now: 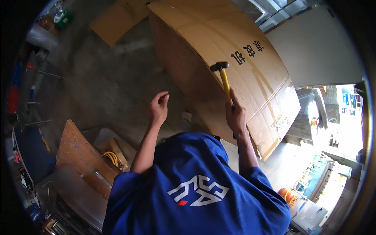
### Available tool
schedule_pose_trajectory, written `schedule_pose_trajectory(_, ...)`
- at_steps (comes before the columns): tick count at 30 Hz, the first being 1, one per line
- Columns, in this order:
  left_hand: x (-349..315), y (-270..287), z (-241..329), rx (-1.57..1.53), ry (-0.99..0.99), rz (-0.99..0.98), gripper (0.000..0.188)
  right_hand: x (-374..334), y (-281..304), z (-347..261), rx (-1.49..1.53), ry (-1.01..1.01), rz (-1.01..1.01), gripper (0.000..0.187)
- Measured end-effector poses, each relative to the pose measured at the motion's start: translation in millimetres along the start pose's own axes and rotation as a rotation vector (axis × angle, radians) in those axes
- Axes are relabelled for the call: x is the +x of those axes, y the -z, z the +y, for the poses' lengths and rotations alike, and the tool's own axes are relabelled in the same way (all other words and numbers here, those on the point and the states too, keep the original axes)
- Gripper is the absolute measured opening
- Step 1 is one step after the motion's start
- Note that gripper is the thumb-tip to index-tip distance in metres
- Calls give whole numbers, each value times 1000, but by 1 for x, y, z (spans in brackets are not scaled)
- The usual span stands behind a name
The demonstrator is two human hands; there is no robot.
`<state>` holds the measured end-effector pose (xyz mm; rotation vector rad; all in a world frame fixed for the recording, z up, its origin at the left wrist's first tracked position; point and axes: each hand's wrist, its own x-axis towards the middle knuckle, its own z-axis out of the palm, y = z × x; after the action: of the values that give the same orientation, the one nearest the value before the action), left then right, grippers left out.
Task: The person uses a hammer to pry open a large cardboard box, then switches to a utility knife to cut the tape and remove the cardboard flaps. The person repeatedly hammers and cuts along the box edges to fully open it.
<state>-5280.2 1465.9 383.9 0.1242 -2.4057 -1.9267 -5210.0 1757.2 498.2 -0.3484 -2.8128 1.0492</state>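
My right hand [235,117] grips a hammer [225,81] by its yellow handle. The dark metal head points away from me, over the near left part of a large cardboard box [219,35]. This box is brown, taped along its top, and marked with black characters. To its left, my left hand [159,109] is raised in the air, apart from the box. Its fingertips are pinched together; anything between them is too small to make out.
A flat cardboard piece [117,21] lies on the floor at the far left. At the near left stand a scuffed brown board [80,156] and a yellow coil [111,157] beside a small carton. A pale panel [313,49] rises beyond the box. A cluttered bench [317,188] is at right.
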Motion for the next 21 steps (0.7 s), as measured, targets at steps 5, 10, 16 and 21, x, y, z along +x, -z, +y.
schedule_pose_trajectory(5,31,-78,5,-186,18,-5,20,59,-14,30,-129,-128,-65,50)
schedule_pose_trajectory(10,63,-114,19,-229,95,-189,19,62,-14,39,-155,-142,-100,52)
schedule_pose_trajectory(16,112,-162,25,-285,-68,-339,15,60,-17,38,-155,-221,-68,53)
schedule_pose_trajectory(21,122,-189,30,-177,-277,-253,15,68,-15,23,204,-564,-104,54)
